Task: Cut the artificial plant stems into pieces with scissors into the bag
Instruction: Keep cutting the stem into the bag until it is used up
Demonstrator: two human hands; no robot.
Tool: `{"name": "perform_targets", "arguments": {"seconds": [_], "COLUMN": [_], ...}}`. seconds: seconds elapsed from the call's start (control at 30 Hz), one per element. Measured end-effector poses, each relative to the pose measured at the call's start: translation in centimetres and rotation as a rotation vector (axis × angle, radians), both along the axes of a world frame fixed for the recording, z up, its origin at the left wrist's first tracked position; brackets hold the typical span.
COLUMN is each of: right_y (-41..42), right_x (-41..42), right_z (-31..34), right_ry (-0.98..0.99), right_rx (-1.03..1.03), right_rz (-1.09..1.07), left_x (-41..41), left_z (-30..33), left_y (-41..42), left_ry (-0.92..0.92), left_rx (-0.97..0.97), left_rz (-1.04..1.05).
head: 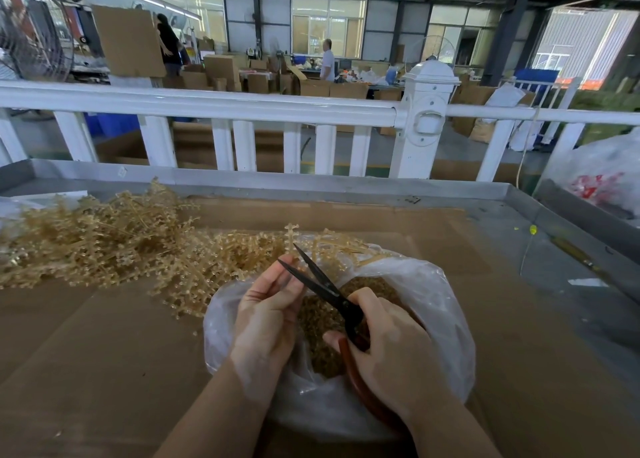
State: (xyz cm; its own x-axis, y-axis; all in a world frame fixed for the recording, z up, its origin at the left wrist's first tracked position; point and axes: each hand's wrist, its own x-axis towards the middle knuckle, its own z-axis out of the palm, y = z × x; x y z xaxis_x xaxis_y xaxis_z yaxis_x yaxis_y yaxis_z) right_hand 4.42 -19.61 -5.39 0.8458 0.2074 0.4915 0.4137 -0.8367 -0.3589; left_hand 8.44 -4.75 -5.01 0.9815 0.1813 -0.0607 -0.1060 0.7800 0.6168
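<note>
A clear plastic bag lies open on the cardboard-covered table, with several cut tan pieces inside. My left hand pinches a tan plastic stem upright over the bag's mouth. My right hand grips the reddish-brown handles of black-bladed scissors. The blades are spread apart around the stem, just above my left fingertips. A large heap of uncut tan stems spreads across the table to the left of the bag.
The table has a raised metal rim, with a white fence behind it. A white plastic sack with red print sits at the right. A yellow-tipped wire lies on the right side. Cardboard boxes and two people stand far back.
</note>
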Motion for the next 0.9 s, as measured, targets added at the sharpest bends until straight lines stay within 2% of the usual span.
{"name": "perform_targets", "arguments": {"seconds": [0.43,0.9], "right_y": [-0.13,-0.1], "right_x": [0.02,0.03], "right_z": [0.05,0.1], "right_ry": [0.001,-0.015], "right_rx": [0.024,0.032], "right_rz": [0.02,0.011], "left_x": [-0.1,0.18], "left_z": [-0.26,-0.58], "left_y": [-0.37,-0.43], "left_ry": [-0.047,-0.09], "left_rx": [0.096,0.081], "left_rz": [-0.057,0.0]}}
